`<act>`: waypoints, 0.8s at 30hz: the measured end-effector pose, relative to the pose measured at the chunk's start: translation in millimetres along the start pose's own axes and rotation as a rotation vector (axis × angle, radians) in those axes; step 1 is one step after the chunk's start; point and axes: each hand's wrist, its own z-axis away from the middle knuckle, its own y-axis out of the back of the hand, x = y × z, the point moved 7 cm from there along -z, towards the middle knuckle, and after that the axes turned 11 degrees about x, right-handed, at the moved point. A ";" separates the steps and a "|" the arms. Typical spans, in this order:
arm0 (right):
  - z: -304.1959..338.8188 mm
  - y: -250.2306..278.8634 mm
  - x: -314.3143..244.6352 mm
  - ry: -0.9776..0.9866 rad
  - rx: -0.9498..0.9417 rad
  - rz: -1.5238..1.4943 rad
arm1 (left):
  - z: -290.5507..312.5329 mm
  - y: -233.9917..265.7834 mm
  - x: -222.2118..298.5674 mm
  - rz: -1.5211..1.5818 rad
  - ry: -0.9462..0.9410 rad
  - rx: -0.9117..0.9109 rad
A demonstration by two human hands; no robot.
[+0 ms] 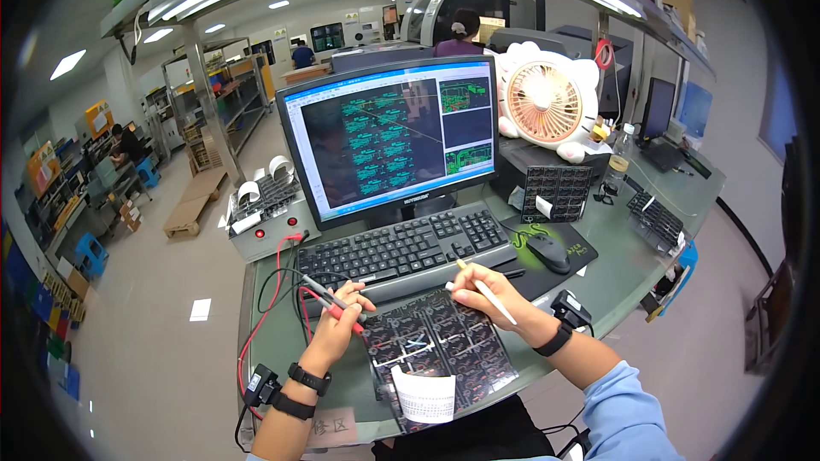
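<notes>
My left hand (337,324) is closed on a pair of test probes, one red (335,311) and one dark grey (314,285), their tips toward the board's upper left corner. A dark circuit board panel (478,357) lies tilted at the table's front edge. On its lower part rests a curled white printed paper slip (425,396). My right hand (495,294) is closed around a slim white pen-like tool (494,299) with a yellowish end, above the panel's upper right edge. A small whitish bit shows at its fingertips, too small to name.
Behind my hands are a black keyboard (401,249), a mouse (547,253) on its mat and a monitor (376,145) showing a board layout. Red and black leads (275,290) run to a grey box (272,235). Another board (555,194) stands upright below a white fan (547,102).
</notes>
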 end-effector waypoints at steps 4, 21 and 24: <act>10.5 13.3 -4.2 -0.034 0.030 0.014 | -5.9 0.0 -2.0 0.011 -0.021 0.006; -10.6 -37.4 2.6 0.063 0.056 -0.168 | 2.7 -34.0 84.6 0.398 -0.346 -0.135; -0.4 -57.8 10.8 -0.014 -0.083 -0.035 | 6.2 -29.4 83.0 0.771 -0.126 -0.156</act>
